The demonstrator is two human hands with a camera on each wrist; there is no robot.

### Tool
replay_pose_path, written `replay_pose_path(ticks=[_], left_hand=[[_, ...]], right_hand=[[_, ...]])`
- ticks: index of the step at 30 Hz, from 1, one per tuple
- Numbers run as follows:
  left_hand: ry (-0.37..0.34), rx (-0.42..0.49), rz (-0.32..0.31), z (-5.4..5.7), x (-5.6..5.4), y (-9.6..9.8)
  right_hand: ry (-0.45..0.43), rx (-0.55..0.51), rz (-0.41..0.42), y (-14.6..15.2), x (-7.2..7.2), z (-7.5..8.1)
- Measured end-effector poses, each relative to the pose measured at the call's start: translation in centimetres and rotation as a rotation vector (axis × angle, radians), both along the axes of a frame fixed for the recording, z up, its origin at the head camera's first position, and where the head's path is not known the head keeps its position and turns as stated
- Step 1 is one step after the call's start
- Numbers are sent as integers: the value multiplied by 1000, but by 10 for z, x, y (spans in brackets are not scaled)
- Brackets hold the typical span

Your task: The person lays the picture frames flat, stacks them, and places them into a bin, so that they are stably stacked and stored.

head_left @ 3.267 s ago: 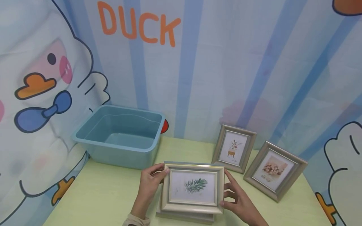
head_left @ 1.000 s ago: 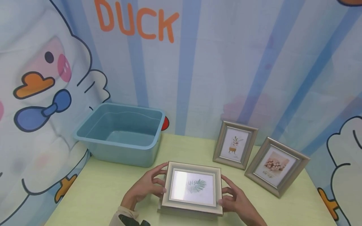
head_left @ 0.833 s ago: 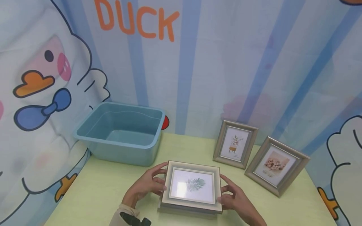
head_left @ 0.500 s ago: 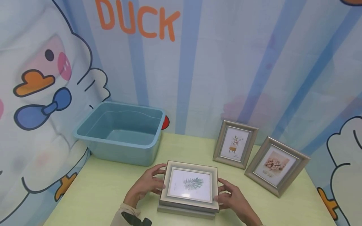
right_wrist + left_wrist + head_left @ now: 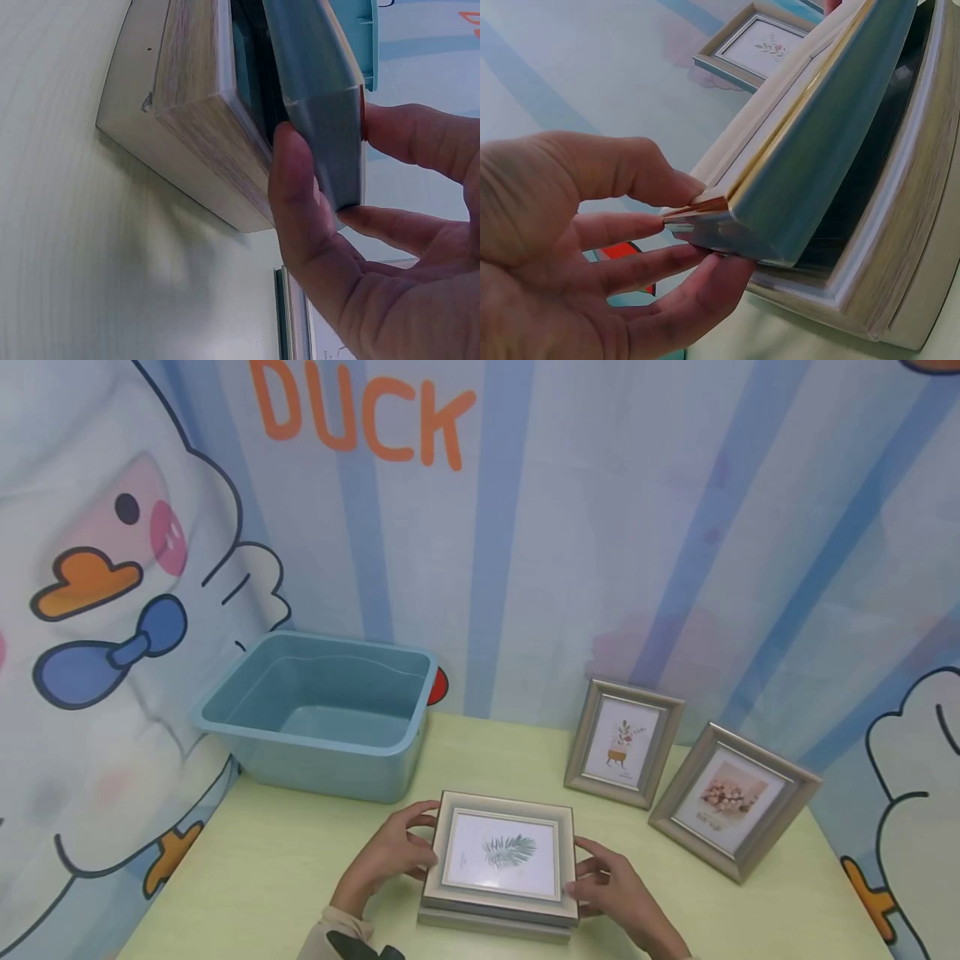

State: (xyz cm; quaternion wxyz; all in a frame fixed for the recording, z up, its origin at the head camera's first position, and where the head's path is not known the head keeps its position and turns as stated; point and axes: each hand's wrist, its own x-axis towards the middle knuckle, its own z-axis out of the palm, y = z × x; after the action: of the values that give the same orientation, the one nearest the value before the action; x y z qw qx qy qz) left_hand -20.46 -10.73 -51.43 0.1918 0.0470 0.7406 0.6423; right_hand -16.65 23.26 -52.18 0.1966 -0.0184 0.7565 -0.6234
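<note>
In the head view a champagne-coloured picture frame with a green leaf print lies face up over a stack at the table's near middle. My left hand pinches its left side, thumb on the face and fingers beneath, as the left wrist view shows. My right hand grips the opposite side between thumb and fingers. Both wrist views show a dark gap between this frame and the picture frame below, so it tilts against the stack. How many frames lie underneath I cannot tell.
A blue plastic basin stands at the back left of the pale yellow table. Two picture frames stand at the right, one with a plant print and one with a flower print. A duck-printed curtain hangs behind.
Since the oldest frame, the leaf-print frame has come down closer over the stack. During the last second it shifted slightly left, and my right hand moved left with it. Both hands keep their hold.
</note>
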Motion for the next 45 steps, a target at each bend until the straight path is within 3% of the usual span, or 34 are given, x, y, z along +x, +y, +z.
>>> replay_pose_path(ticks=[6,10,27,41,45], left_hand=[[45,-107,61,3,5,8],[56,-128,83,3,6,9],[70,-174,97,2,9,12],[75,-202,131,4,12,12],[93,-257,125,5,12,10]], right_hand=[[21,29,12,-2,0,-3],[28,49,9,-4,0,-3],[24,162,-19,-11,0,2],[31,162,-17,-10,1,3],[40,155,-6,-6,-1,-1]])
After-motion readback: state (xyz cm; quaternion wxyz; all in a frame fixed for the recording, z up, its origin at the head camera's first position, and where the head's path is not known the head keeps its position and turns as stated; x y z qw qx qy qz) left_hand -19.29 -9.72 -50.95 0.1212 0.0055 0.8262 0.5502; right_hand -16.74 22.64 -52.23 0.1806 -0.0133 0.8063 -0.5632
